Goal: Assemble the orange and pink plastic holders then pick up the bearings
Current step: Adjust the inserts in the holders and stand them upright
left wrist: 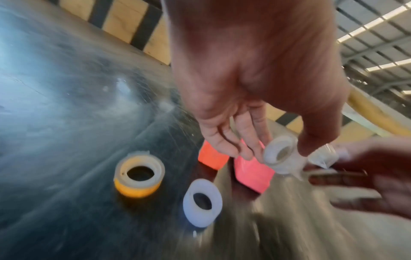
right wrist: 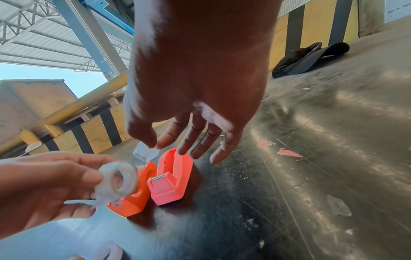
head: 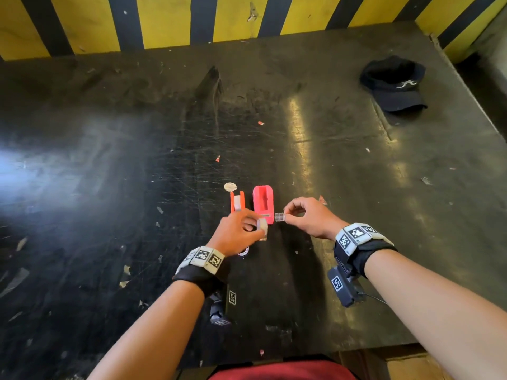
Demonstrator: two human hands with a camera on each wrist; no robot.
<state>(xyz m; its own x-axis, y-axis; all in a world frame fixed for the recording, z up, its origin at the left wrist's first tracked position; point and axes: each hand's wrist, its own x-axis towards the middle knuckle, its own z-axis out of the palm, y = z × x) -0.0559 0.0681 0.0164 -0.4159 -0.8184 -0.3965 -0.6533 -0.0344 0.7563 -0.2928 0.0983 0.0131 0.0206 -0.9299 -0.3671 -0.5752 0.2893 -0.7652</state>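
Note:
The orange holder [head: 237, 202] and the pink holder [head: 263, 204] stand side by side on the dark table [head: 137, 174]; the orange one has a white roll in it. Just in front of them my left hand [head: 258, 229] grips a clear tape roll [head: 262, 227] between thumb and fingers, seen close as the roll [left wrist: 280, 155]. My right hand [head: 285, 216] pinches a small clear plastic core [head: 279, 217] next to the pink holder's front. In the right wrist view the core [right wrist: 145, 153] sits at my thumb and forefinger, above the pink holder [right wrist: 171, 177].
An orange-yellow roll [left wrist: 139, 176] and a white ring [left wrist: 202, 198] lie on the table under my left wrist. A small round disc [head: 230, 187] lies behind the orange holder. A black cap [head: 395, 83] sits far right. A striped wall [head: 164, 20] bounds the back.

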